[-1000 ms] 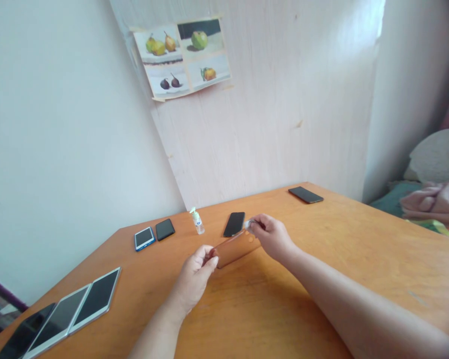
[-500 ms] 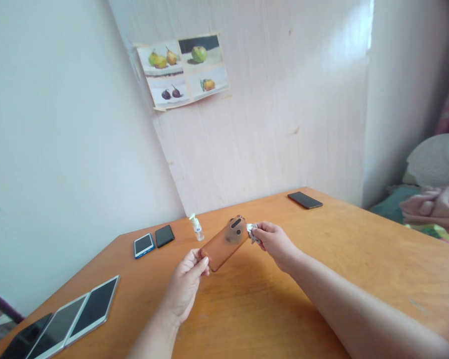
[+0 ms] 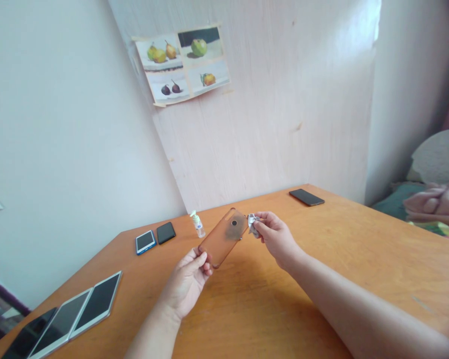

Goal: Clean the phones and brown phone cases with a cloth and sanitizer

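A see-through brownish phone case [image 3: 224,243] with a greyish smudged patch and a round cut-out is held up above the table, tilted toward the upper right. My left hand [image 3: 190,279] pinches its lower left corner between thumb and fingers. A crumpled white tissue [image 3: 253,225] is pinched in my right hand [image 3: 278,239]. The tissue sits at the case's right edge near its upper end; whether it touches cannot be made out. Behind the case stands a small clear pump bottle [image 3: 198,227] with a pale green top.
On the wooden table [image 3: 269,304], a blue-edged phone [image 3: 145,242] and a black phone [image 3: 166,233] lie at the left back. Tablets [image 3: 97,302] lie side by side at the left front. Another dark phone [image 3: 307,197] is at the far right, near the wall board.
The phone case has turned in my left hand, so its face and cut-outs look different and its upper end is higher. My right hand with the tissue has shifted slightly upward.
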Demonstrator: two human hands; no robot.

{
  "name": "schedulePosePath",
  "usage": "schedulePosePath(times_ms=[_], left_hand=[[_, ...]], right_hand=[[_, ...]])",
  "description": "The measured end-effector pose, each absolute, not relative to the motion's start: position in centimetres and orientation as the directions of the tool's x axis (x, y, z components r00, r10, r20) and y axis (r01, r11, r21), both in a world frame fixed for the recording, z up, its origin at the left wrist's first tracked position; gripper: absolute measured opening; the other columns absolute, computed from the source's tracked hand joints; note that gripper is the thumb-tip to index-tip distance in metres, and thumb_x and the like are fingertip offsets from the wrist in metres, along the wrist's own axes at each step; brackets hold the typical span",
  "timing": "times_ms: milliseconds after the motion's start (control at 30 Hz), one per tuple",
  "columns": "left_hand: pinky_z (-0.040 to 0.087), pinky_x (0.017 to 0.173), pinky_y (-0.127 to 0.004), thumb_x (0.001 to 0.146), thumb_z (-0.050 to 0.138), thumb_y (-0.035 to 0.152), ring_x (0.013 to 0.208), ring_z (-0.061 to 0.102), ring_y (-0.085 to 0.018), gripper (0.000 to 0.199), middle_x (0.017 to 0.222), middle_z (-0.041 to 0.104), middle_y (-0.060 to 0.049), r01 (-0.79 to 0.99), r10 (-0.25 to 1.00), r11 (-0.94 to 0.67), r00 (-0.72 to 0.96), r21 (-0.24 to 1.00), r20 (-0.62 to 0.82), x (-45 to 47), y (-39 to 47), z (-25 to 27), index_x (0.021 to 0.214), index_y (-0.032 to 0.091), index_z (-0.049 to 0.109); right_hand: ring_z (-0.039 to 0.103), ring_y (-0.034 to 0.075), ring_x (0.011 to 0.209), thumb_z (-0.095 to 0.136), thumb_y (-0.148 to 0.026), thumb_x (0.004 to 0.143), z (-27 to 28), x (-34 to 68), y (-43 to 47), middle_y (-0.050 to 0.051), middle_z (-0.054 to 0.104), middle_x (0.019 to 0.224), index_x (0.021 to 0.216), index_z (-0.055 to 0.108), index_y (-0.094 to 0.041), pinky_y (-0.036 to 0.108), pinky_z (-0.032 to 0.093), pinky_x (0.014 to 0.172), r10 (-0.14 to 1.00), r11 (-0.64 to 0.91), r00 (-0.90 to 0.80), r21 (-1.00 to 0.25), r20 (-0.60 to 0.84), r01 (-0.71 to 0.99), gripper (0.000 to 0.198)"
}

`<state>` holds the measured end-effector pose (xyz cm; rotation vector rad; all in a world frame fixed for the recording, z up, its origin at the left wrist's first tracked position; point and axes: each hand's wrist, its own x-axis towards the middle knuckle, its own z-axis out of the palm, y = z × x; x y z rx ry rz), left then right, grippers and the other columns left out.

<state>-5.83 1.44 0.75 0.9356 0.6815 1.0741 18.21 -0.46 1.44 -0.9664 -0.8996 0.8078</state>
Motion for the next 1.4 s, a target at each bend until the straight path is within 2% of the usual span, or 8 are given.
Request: schedulePosePath(times_ms=[167, 400, 600, 733, 833, 1133, 1233, 1400], left_hand=[[0.048, 0.057, -0.02, 0.077, 0.073, 0.01, 0.061, 0.057, -0.008, 0.022, 0.08, 0.062, -0.001, -0.484, 0.928, 0.238, 0.369, 0.842, -0.05, -5.9, 1.6, 0.6, 0.092, 0.016, 0.058], [0.049, 0.056, -0.019, 0.078, 0.072, 0.009, 0.062, 0.058, -0.008, 0.021, 0.079, 0.063, -0.001, -0.53, 0.928, 0.252, 0.369, 0.81, -0.047, -5.9, 1.9, 0.5, 0.092, 0.016, 0.058], [0.048, 0.057, -0.019, 0.078, 0.073, 0.009, 0.061, 0.057, -0.007, 0.022, 0.079, 0.062, 0.0, -0.512, 0.916, 0.282, 0.396, 0.812, -0.068, -5.8, 1.6, 0.6, 0.091, 0.016, 0.057], [0.048, 0.058, -0.019, 0.077, 0.074, 0.01, 0.062, 0.057, -0.007, 0.024, 0.08, 0.062, 0.001, -0.499, 0.91, 0.279, 0.41, 0.82, -0.061, -5.7, 1.4, 0.6, 0.093, 0.016, 0.057], [0.049, 0.059, -0.019, 0.077, 0.075, 0.011, 0.062, 0.058, -0.007, 0.024, 0.08, 0.062, 0.001, -0.497, 0.91, 0.265, 0.413, 0.827, -0.043, -5.6, 1.3, 0.5, 0.092, 0.017, 0.057], [0.051, 0.068, -0.021, 0.078, 0.075, 0.013, 0.07, 0.06, -0.009, 0.024, 0.085, 0.063, -0.001, -0.463, 0.902, 0.248, 0.432, 0.851, -0.029, -5.3, 1.1, 0.5, 0.092, 0.017, 0.056], [0.051, 0.068, -0.021, 0.08, 0.074, 0.014, 0.07, 0.06, -0.009, 0.022, 0.086, 0.063, -0.001, -0.449, 0.894, 0.245, 0.447, 0.859, -0.021, -5.3, 1.1, 0.4, 0.091, 0.018, 0.056], [0.05, 0.066, -0.021, 0.082, 0.073, 0.014, 0.069, 0.059, -0.009, 0.02, 0.087, 0.063, -0.002, -0.392, 0.871, 0.243, 0.491, 0.887, -0.021, -5.4, 0.9, 0.6, 0.092, 0.018, 0.056]], right_hand=[[0.052, 0.013, 0.06, 0.07, -0.042, 0.072, 1.1, 16.7, -1.0, -0.001, 0.063, 0.068, 0.097, 0.065, -0.021, 0.028, 0.038, 0.058, 0.901, 0.385, 0.284, -0.907, 0.329, -0.171, 0.033], [0.053, 0.013, 0.063, 0.072, -0.042, 0.074, -0.4, 14.4, -2.1, 0.0, 0.063, 0.071, 0.087, 0.068, -0.02, 0.031, 0.042, 0.064, 0.931, 0.348, -0.028, -0.91, 0.363, -0.225, 0.027], [0.051, 0.012, 0.061, 0.067, -0.039, 0.076, 0.7, 16.3, -1.7, 0.001, 0.067, 0.077, 0.093, 0.066, -0.021, 0.027, 0.036, 0.056, 0.931, 0.326, 0.223, -0.933, 0.289, -0.153, 0.024], [0.054, 0.013, 0.064, 0.068, -0.038, 0.075, 1.1, 17.0, -1.7, 0.002, 0.068, 0.083, 0.093, 0.063, -0.022, 0.026, 0.036, 0.056, 0.917, 0.311, 0.322, -0.926, 0.234, -0.214, 0.025], [0.056, 0.014, 0.067, 0.07, -0.038, 0.075, 1.0, 16.6, -1.9, 0.001, 0.067, 0.08, 0.09, 0.06, -0.022, 0.026, 0.037, 0.057, 0.939, 0.273, 0.285, -0.92, 0.192, -0.281, 0.024], [0.055, 0.012, 0.057, 0.074, -0.036, 0.069, -0.4, 12.9, -3.2, -0.001, 0.066, 0.066, 0.079, 0.053, -0.02, 0.024, 0.032, 0.051, 0.992, 0.046, -0.097, -0.961, 0.075, -0.271, 0.028], [0.056, 0.013, 0.058, 0.073, -0.036, 0.071, -0.4, 13.3, -3.0, -0.001, 0.065, 0.067, 0.08, 0.053, -0.02, 0.024, 0.031, 0.051, 0.996, 0.055, -0.057, -0.957, 0.074, -0.285, 0.027], [0.054, 0.012, 0.064, 0.073, -0.035, 0.074, 0.5, 16.4, -1.8, 0.0, 0.064, 0.07, 0.079, 0.056, -0.02, 0.023, 0.028, 0.05, 0.981, 0.17, 0.15, -0.923, 0.124, -0.345, 0.023]])
